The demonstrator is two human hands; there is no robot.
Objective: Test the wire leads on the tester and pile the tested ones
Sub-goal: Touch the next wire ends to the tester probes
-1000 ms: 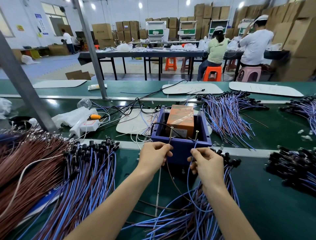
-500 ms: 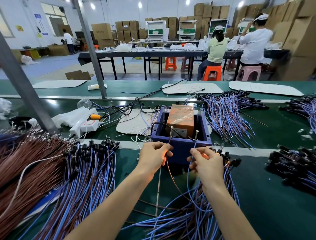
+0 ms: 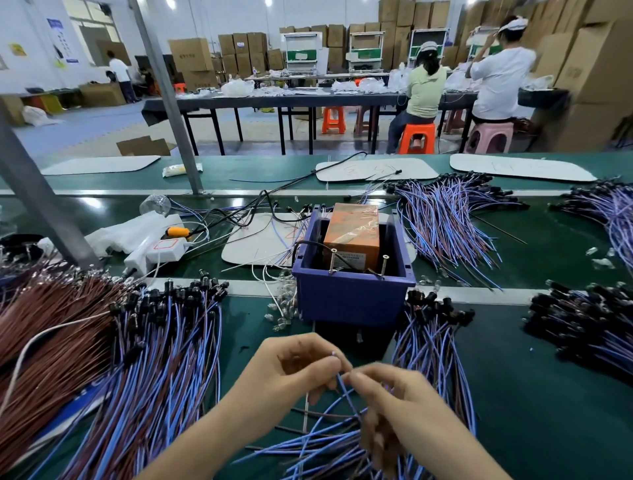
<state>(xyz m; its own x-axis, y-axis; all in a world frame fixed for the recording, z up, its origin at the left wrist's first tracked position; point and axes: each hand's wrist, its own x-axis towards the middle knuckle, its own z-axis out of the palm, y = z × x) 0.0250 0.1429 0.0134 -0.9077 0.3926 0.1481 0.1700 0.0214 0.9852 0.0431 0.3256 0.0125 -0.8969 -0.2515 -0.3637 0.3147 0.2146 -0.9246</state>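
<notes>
Together left hand [image 3: 291, 373], right hand [image 3: 400, 404] pinch lead [image 3: 345, 390].

1. Far back: white painted wall [image 3: 30, 37] with a tall paned window [image 3: 90, 17] at upper left; bright ceiling lights [image 3: 170, 4] overhead.
2. Below: grey-blue floor [image 3: 85, 126], a loose brown cardboard flap [image 3: 144, 145] lying on it.
3. Along the back and right: brown cardboard cartons [image 3: 599, 68] stacked high, white-and-green metal racks [image 3: 303, 51] in front.
4. Mid-room: long dark tabletop on black legs [image 3: 274, 101]; orange plastic stools [image 3: 416, 135] and a pink plastic stool [image 3: 489, 137] beside it; two seated people facing away, one in a pale green top [image 3: 426, 89], one in a white top [image 3: 496, 85].
5. Nearest: slanted grey metal posts [image 3: 168, 96] rising from a glossy green tabletop [image 3: 274, 171]; flat white rounded boards [image 3: 99, 164] on its far strip.
</notes>
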